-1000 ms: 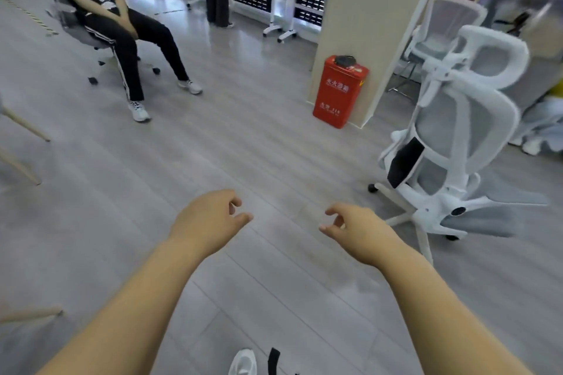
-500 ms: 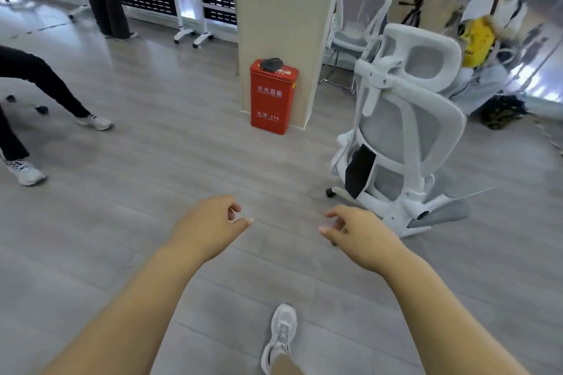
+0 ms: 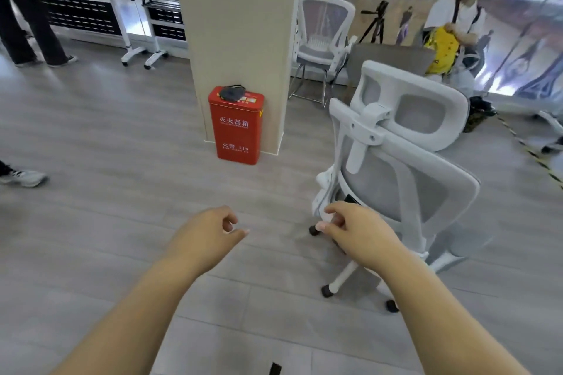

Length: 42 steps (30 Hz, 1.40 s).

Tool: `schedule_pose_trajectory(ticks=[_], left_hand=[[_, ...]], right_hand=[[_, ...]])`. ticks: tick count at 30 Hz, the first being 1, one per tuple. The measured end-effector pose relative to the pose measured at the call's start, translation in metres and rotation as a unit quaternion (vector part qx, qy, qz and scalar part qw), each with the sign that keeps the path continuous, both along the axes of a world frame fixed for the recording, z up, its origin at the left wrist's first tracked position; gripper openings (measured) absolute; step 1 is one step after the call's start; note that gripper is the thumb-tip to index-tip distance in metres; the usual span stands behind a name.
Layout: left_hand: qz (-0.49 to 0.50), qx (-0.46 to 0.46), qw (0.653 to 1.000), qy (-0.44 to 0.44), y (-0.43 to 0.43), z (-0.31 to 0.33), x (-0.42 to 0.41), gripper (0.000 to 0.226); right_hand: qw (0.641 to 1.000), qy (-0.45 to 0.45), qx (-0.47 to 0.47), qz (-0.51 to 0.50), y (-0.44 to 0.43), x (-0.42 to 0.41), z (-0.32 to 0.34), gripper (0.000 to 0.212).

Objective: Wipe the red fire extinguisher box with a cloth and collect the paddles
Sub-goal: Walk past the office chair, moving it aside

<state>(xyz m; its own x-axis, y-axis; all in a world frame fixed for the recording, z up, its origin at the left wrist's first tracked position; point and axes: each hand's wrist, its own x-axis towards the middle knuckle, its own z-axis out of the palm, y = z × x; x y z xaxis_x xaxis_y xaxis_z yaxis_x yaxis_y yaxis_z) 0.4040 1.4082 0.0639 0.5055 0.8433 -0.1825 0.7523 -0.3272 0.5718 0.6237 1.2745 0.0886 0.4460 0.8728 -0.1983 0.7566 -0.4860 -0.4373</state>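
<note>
Empty left hand [image 3: 204, 237], right hand [image 3: 359, 234]; red extinguisher box [image 3: 236, 128] well beyond

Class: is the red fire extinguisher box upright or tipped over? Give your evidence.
Upright: the red fire extinguisher box stands on its base beside the pillar, its lettering reading level.

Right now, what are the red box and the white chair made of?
Red box: probably painted sheet metal, smooth, slightly glossy, with sharp straight edges. Chair: frame looks like matte white moulded plastic; its grey back looks like mesh fabric, though the weave is blurred.
</note>
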Motion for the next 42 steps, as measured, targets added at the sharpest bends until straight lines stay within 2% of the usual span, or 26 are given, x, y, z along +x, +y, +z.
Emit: schedule_pose_trajectory(ticks=[4,7,11,18,23,26,32,36,42], left_hand=[[-0.044,-0.003,0.999,0.001,0.062,-0.003,0.044,0.024],[-0.096,-0.007,0.995,-0.004,0.109,-0.009,0.081,0.024],[-0.182,0.006,0.983,0.008,0.166,-0.007,0.138,0.023],[-0.321,0.044,0.946,0.005,0.21,-0.003,0.252,0.031],[-0.392,0.099,0.914,-0.04,0.216,-0.011,0.328,0.056],[-0.395,0.105,0.911,-0.058,0.22,-0.015,0.366,0.064],[-0.433,0.126,0.89,-0.067,0.238,-0.034,0.426,0.067],[-0.452,0.11,0.882,-0.077,0.249,-0.04,0.45,0.069],[-0.488,0.099,0.866,-0.034,0.263,-0.031,0.513,0.066]], right_hand=[[0.999,-0.007,0.009,-0.051,0.041,0.03,-0.002,0.034],[0.991,-0.018,0.021,-0.13,0.063,0.051,-0.009,0.026],[0.97,-0.04,0.031,-0.239,0.082,0.075,-0.015,0.029],[0.91,-0.193,0.064,-0.361,0.082,0.124,-0.022,0.035],[0.893,-0.255,0.093,-0.359,0.073,0.176,-0.036,0.047],[0.89,-0.287,0.089,-0.342,0.069,0.207,-0.051,0.049],[0.869,-0.368,0.129,-0.304,0.072,0.245,-0.067,0.045],[0.862,-0.386,0.15,-0.294,0.079,0.264,-0.073,0.046],[0.856,-0.389,0.152,-0.305,0.09,0.305,-0.072,0.047]])
